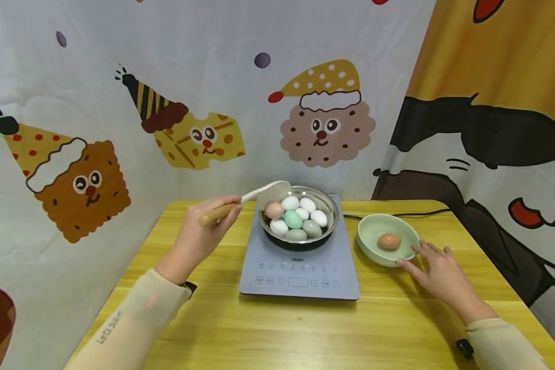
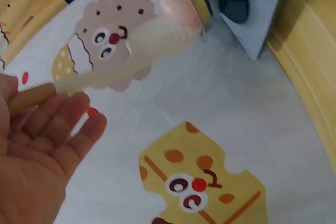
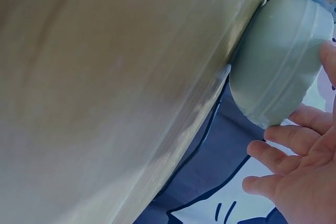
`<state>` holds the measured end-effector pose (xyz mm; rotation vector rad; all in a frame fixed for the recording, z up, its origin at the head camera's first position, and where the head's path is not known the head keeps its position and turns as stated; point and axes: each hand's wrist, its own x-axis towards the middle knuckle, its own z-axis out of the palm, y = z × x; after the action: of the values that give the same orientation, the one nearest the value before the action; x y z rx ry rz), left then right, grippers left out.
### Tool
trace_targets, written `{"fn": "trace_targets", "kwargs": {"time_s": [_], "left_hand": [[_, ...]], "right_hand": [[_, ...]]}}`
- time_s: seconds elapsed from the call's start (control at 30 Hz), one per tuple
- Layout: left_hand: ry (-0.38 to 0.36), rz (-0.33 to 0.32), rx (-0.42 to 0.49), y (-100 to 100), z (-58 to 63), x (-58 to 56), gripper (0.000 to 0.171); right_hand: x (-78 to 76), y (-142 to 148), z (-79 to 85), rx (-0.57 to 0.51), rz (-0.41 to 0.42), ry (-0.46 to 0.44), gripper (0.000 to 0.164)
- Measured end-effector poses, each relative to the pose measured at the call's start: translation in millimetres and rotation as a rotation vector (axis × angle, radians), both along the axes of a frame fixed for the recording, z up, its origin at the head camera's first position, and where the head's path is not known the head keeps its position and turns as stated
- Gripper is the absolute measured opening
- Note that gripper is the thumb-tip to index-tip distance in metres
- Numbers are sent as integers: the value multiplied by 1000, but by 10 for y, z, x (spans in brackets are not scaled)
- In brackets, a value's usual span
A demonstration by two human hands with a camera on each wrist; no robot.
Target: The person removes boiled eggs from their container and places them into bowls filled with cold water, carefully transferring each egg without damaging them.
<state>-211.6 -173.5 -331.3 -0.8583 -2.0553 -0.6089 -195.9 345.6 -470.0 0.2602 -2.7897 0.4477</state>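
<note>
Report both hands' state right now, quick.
Left hand: closed, holding the white spatula by its wooden handle.
Right hand: open, fingers relaxed and touching the green bowl at its rim.

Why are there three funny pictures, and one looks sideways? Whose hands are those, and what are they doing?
There's no robot here: these are one person's bare hands. The big picture comes from a camera on the person's head, looking forward and down. The other two come from cameras on the wrists, so things look tilted there.

On the wooden table is a flat cooker. On it is a metal pan full of eggs: white, grey, green and pinkish. Beside the cooker, a pale green bowl holds one brown egg.

The left hand grips the wooden handle of a white spatula, its wide end at the pan. The right hand is at the bowl's edge, fingers fairly straight.
</note>
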Motion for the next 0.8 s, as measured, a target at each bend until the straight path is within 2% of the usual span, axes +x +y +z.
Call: {"fn": "trace_targets", "kwargs": {"time_s": [0.1, 0.23, 0.33, 0.4, 0.47, 0.53, 0.63, 0.7, 0.73, 0.77, 0.8], "left_hand": [[-75, 72, 58, 61, 11, 38, 15], [-311, 172, 251, 89, 35, 43, 25], [-468, 217, 408, 57, 57, -2, 30], [-522, 235, 452, 26, 65, -34, 30], [-545, 222, 440, -2, 63, -38, 29], [-500, 185, 351, -23, 52, -16, 27], [-296, 94, 133, -37, 35, 43, 21], [-142, 46, 28, -30, 29, 84, 18], [-83, 36, -7, -20, 31, 101, 17], [-59, 30, -17, -5, 37, 120, 16], [-66, 36, -8, 13, 45, 134, 15]], "right_hand": [[-3, -2, 5, 2, 0, 1, 73], [-7, 6, -6, 3, -2, 2, 74], [-4, 8, -14, -1, -4, 3, 74], [6, 5, -16, -4, -9, -4, 75], [13, 2, -18, -6, -16, -13, 75], [17, -1, -16, -7, -25, -26, 76], [18, -8, -12, -6, -37, -37, 76], [14, -10, -6, -8, -38, -38, 76], [11, -11, -4, -8, -38, -37, 75], [8, -11, -2, -6, -39, -34, 75], [5, -7, 1, -6, -39, -35, 75]]}}
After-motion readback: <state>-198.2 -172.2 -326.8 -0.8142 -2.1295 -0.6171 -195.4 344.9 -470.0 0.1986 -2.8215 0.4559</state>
